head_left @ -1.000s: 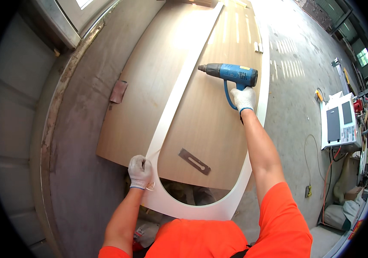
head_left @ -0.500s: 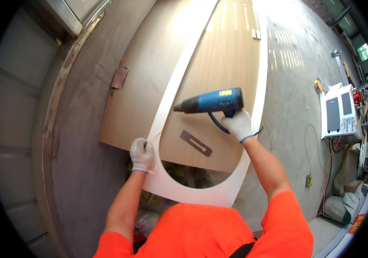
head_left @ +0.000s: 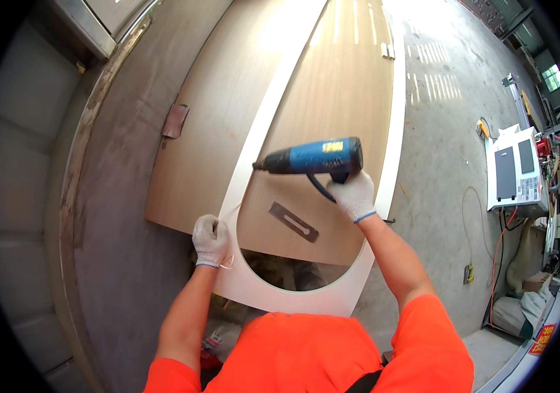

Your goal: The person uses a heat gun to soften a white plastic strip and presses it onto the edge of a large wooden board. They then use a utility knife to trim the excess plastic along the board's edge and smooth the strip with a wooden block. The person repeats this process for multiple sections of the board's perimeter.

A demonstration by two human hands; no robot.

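The blue-and-black heat gun (head_left: 312,156) is at the centre of the view, its nozzle pointing left, at or just over the inner edge of the white frame (head_left: 286,302); contact cannot be told. The right hand (head_left: 357,194), in a knit glove, has its fingers wrapped around the gun's handle. The gun looks rigid, moderately heavy and weighted toward its thick motor end, so the handle is the place to hold it; the nozzle should be treated as hot. At lower left of centre, the gloved left hand (head_left: 210,237) is closed beside the frame's left edge, thumb pressed to curled fingers, seemingly pinching a thin pale strip (head_left: 232,213). That strip looks light, limp and easily torn, best gripped near its end.

Below the gun, a slotted metal plate (head_left: 280,210) lies on the right wood-grain panel (head_left: 332,118). Left of centre, a reddish-brown pad (head_left: 176,121) sits at the edge of the left wood-grain panel (head_left: 221,144). A white machine cabinet (head_left: 517,173) stands at far right.

Compared with one second ago, the gun has moved down and left, from over the right panel to the frame's edge; the left hand keeps its place beside the frame.
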